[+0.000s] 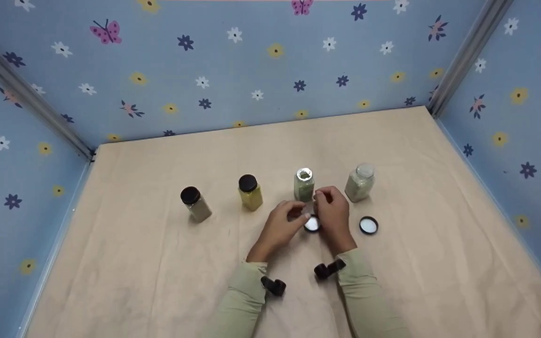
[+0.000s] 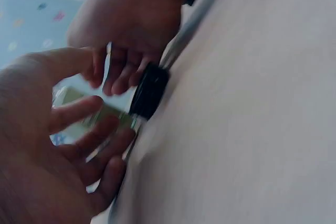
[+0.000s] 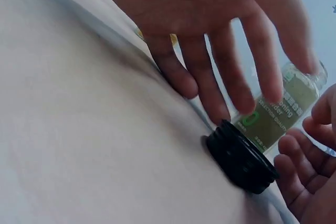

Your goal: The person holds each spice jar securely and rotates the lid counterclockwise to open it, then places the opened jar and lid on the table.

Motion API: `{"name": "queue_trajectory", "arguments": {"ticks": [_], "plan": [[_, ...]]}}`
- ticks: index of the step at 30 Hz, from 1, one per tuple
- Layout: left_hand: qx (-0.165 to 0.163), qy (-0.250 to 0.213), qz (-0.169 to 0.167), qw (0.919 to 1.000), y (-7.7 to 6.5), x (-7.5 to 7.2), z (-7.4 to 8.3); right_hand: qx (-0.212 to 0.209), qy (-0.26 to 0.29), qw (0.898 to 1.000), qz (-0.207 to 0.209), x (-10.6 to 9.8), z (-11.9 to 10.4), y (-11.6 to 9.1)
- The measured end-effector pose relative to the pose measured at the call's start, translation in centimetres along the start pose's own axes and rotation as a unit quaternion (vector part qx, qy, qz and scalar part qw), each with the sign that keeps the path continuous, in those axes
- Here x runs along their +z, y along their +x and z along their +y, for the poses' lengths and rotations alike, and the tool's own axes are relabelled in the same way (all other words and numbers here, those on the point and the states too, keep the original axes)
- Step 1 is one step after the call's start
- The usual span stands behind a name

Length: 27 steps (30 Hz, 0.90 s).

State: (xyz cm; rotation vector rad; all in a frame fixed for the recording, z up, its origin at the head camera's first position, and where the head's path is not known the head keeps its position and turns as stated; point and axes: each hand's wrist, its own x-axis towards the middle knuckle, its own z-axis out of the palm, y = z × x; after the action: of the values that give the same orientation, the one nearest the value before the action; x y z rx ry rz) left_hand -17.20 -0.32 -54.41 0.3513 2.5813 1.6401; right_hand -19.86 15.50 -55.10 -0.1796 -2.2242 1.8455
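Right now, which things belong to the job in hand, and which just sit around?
Job, apparently: left hand; right hand; black lid between them; uncapped bottle by the fingertips.

Around: yellow capped bottle; brown capped bottle; rightmost bottle; rightmost lid.

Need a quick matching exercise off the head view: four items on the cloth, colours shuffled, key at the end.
Items
1. Leftmost jar
2. Second jar from left
3. Rightmost jar
4. Left loose cap

Colours
A. Yellow, black-capped
B. Black rim, pale inside
C. Grey-brown, black-capped
D. Pale green, no black cap on

Pairs: 1-C, 2-A, 3-D, 4-B
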Motion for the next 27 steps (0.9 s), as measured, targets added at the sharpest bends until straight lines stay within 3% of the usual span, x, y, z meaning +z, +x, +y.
{"name": "queue_trajectory", "arguments": {"ticks": [3, 8, 16, 23, 27], "plan": [[-0.005, -0.050, 0.037, 0.9981, -0.4, -0.6, -0.4, 0.011, 0.048, 0.999, -0.013, 0.2, -0.2, -0.5], [-0.013, -0.061, 0.107, 0.9923, -1.0, -1.5, -0.6, 0.017, 0.075, 0.996, -0.033, 0.6, -0.8, -1.1], [0.007, -0.062, 0.169, 0.9837, -2.0, -3.0, -1.4, -0.057, -0.010, 0.998, -0.031, 1.8, -1.8, -1.7], [-0.012, -0.066, 0.201, 0.9773, -2.7, -4.3, -1.9, -0.072, -0.016, 0.995, -0.068, 3.2, -2.2, -2.2], [-0.022, -0.064, 0.208, 0.9757, -3.3, -5.0, -2.3, -0.079, -0.021, 0.994, -0.068, 3.9, -2.2, -2.7]]}}
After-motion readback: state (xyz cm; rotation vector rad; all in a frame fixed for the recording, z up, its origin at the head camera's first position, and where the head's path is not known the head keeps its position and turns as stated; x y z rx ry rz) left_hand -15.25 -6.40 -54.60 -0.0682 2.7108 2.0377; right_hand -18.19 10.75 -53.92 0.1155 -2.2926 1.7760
